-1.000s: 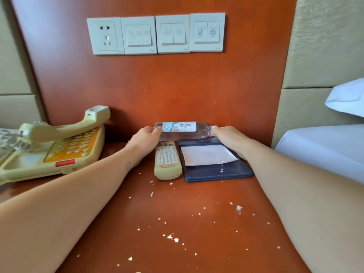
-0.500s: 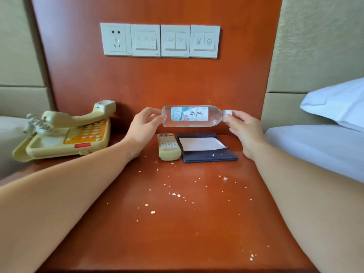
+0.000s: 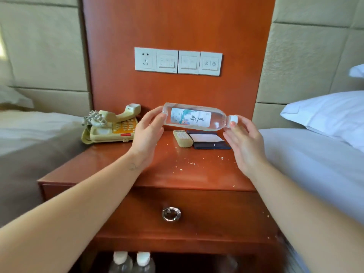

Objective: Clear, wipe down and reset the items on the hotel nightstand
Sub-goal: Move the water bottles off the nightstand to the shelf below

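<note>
Above the surface (image 3: 177, 174): we hold the bottle (image 3: 195, 118) sideways.
Left grip (image 3: 146, 134): clasps its base.
Right grip (image 3: 244, 140): pinches its cap (image 3: 234, 119).

- The front half of the table (image 3: 197, 175) is open, with only crumbs (image 3: 190, 163) scattered there.
- The telephone (image 3: 112, 131) fills the back left corner.
- The remote (image 3: 183, 138) and dark folder (image 3: 211, 145) lie side by side at back right.
- The bottle (image 3: 195, 117), gripped by the left hand (image 3: 147, 133) and right hand (image 3: 244, 142), spans the air above them.
- The left bed (image 3: 29, 138) and right bed (image 3: 315, 158) flank the table.
</note>
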`<state>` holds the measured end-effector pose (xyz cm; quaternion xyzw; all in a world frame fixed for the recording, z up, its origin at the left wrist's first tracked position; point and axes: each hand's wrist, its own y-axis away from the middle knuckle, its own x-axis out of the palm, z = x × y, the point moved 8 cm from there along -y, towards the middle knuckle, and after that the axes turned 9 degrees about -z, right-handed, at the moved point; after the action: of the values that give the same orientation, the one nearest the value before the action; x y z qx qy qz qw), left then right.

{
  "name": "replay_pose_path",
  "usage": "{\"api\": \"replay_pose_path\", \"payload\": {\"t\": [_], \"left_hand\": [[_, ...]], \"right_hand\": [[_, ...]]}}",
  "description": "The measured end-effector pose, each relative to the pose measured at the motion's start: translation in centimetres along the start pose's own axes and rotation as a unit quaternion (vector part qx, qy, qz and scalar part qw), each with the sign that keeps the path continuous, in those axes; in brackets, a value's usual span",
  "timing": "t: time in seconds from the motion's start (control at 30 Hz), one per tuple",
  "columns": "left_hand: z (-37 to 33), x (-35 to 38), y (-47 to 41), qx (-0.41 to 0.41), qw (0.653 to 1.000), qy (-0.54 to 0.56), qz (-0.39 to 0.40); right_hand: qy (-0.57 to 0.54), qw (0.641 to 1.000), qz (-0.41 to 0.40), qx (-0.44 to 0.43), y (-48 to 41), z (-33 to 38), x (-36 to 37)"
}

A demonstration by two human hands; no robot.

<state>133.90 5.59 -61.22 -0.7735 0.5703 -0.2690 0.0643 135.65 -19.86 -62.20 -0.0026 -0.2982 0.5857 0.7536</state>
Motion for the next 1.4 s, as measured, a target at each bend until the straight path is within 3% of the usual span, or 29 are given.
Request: {"api": "replay_pose_path", "payload": {"t": [0.2,0.37,0.47,0.63,0.87,1.07,1.23,1.33,1.4], "left_hand": [[-1.8,-3.7,7.9,-0.083,0.983,0.155,-0.057],[-3.1,-5.4,14.8,-0.095,0.976,0.192,-0.024],[-2.6,-5.9,19.6,-0.125,0.972,0.197,-0.018],[2.0,-8.2,26.8,-0.205,0.952,0.226,-0.017],[11.4,-13.2,34.0,-0.329,0.911,0.224,-0.112],[18.8,-17.1,36.2,-0.422,0.837,0.251,-0.242],[23.6,-18.6,36.5,-0.464,0.83,0.21,-0.228],[24.9,-18.1,36.5,-0.471,0.859,0.097,-0.177],[24.8,-18.7,35.5,-0.421,0.892,-0.028,-0.164]], "right_hand": [[0.025,0.998,0.042,-0.031,6.6,5.6,3.1],[0.07,0.992,0.078,-0.077,11.1,11.1,6.4],[0.066,0.991,0.099,-0.062,14.0,11.2,7.0],[0.147,0.979,0.135,-0.048,18.9,7.0,5.8],[0.258,0.949,0.182,0.013,24.5,-1.9,1.7],[0.341,0.894,0.2,0.213,27.4,-10.6,-2.6],[0.362,0.877,0.104,0.299,27.1,-15.1,-5.3],[0.363,0.876,0.048,0.314,26.3,-17.1,-6.0],[0.402,0.867,0.038,0.292,25.6,-18.2,-6.1]]}}
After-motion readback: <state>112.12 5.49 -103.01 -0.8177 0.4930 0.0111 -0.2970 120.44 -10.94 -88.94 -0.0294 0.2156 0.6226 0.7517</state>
